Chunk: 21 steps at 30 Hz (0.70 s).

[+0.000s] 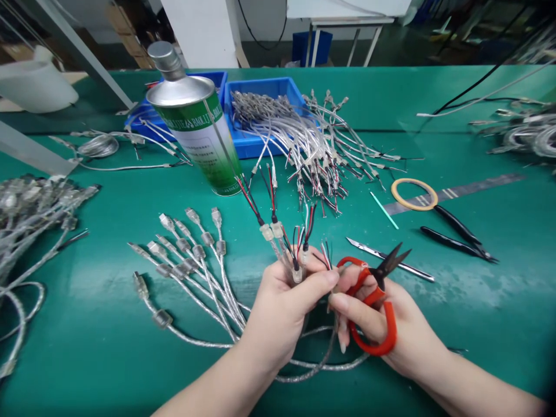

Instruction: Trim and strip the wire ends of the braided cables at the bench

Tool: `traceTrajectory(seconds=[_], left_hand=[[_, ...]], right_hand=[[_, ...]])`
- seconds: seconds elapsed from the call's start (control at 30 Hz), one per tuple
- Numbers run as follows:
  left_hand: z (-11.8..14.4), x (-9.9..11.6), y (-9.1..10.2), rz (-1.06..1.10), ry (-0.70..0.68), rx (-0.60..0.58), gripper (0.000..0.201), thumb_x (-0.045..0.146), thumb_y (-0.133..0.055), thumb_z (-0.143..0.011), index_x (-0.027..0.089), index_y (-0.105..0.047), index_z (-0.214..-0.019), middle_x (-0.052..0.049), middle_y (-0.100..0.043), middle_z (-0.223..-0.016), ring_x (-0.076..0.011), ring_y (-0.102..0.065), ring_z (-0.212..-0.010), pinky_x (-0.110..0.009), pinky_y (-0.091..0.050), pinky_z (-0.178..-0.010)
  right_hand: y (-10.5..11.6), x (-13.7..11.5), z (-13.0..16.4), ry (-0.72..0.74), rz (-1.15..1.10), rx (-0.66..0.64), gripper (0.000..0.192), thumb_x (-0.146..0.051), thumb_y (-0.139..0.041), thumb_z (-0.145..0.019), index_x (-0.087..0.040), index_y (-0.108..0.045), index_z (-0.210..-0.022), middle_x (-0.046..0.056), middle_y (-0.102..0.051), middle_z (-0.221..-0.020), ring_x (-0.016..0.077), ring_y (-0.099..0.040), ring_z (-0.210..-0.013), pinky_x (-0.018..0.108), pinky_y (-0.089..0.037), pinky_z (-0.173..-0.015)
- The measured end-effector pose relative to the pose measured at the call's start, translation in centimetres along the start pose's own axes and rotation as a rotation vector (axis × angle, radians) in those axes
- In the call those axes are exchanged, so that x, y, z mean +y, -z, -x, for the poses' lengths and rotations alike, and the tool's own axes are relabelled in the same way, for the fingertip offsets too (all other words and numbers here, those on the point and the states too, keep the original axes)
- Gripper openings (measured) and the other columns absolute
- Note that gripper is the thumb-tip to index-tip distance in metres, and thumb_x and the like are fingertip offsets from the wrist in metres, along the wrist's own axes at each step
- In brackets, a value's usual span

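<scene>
Braided silver cables (286, 243), red-looped scissors (373, 301)

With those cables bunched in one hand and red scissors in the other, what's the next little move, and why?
Probably bring the red scissors in the right hand up to the loose wire ends. The left hand grips the cable bundle upright, wires exposed, and the blades sit just beside them, open.

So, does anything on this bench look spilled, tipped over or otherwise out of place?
One thing stands out: the metal can looks tilted, but the wide lens may cause that. Cables spill over the front edge of the blue bin onto the mat. The left hand grips a bundle of cables; the right hand holds red scissors.
</scene>
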<state>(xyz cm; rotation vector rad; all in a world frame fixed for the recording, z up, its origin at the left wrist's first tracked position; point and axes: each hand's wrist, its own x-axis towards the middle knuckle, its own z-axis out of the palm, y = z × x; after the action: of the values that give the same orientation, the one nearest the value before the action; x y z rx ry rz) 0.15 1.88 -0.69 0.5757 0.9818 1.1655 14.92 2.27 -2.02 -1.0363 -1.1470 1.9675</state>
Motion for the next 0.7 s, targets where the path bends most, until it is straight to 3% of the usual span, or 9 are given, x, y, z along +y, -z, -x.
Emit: traceTrajectory(seconds=[0.13, 0.2, 0.3, 0.43, 0.7], left_hand=[[-0.07, 0.38, -0.03, 0.008, -0.016, 0.032, 0.017, 0.021, -0.069, -0.078, 0.015, -0.06, -0.065, 0.002, -0.055, -0.089, -0.0009, -0.03, -0.049, -0.019, -0.023, -0.043], [-0.07, 0.6, -0.05, 0.02, -0.014, 0.042, 0.016, 0.023, -0.069, -0.078, 0.016, -0.061, -0.067, 0.003, -0.055, -0.079, -0.0011, -0.028, -0.047, -0.019, -0.022, -0.044], [-0.02, 0.74, -0.08, 0.046, -0.004, 0.034, 0.012, 0.027, -0.069, -0.079, 0.017, -0.064, -0.072, 0.004, -0.054, -0.061, -0.0029, -0.031, -0.046, -0.019, -0.023, -0.045], [0.03, 0.64, -0.05, 0.084, -0.015, 0.036, 0.009, 0.024, -0.071, -0.077, 0.018, -0.066, -0.073, 0.001, -0.064, -0.067, -0.0026, -0.035, -0.046, -0.017, -0.027, -0.046], [0.12, 0.61, 0.18, 0.101, -0.026, 0.024, 0.008, 0.023, -0.07, -0.077, 0.02, -0.069, -0.07, 0.001, -0.066, -0.064, -0.0012, -0.036, -0.043, -0.015, -0.029, -0.046]], right_hand=[[-0.16, 0.09, -0.06, -0.042, -0.015, -0.017, 0.025, -0.035, -0.067, -0.085, -0.018, -0.051, -0.08, -0.003, -0.062, -0.057, 0.0093, -0.058, -0.049, 0.019, -0.045, -0.052], [-0.34, 0.14, 0.07, -0.071, -0.034, -0.024, 0.026, -0.036, -0.068, -0.084, -0.018, -0.05, -0.081, -0.004, -0.06, -0.057, 0.0096, -0.058, -0.049, 0.019, -0.046, -0.052], [-0.47, 0.19, 0.39, -0.11, -0.034, -0.039, 0.027, -0.038, -0.067, -0.084, -0.018, -0.05, -0.083, -0.003, -0.061, -0.058, 0.0116, -0.06, -0.05, 0.021, -0.047, -0.053], [-0.42, 0.14, 0.66, -0.12, -0.018, -0.076, 0.025, -0.04, -0.065, -0.085, -0.019, -0.051, -0.085, -0.001, -0.063, -0.056, 0.0134, -0.061, -0.05, 0.023, -0.048, -0.053], [-0.75, -0.28, 0.59, -0.106, 0.041, -0.114, 0.026, -0.043, -0.06, -0.088, -0.017, -0.055, -0.083, 0.001, -0.063, -0.059, 0.0141, -0.061, -0.054, 0.025, -0.051, -0.055]])
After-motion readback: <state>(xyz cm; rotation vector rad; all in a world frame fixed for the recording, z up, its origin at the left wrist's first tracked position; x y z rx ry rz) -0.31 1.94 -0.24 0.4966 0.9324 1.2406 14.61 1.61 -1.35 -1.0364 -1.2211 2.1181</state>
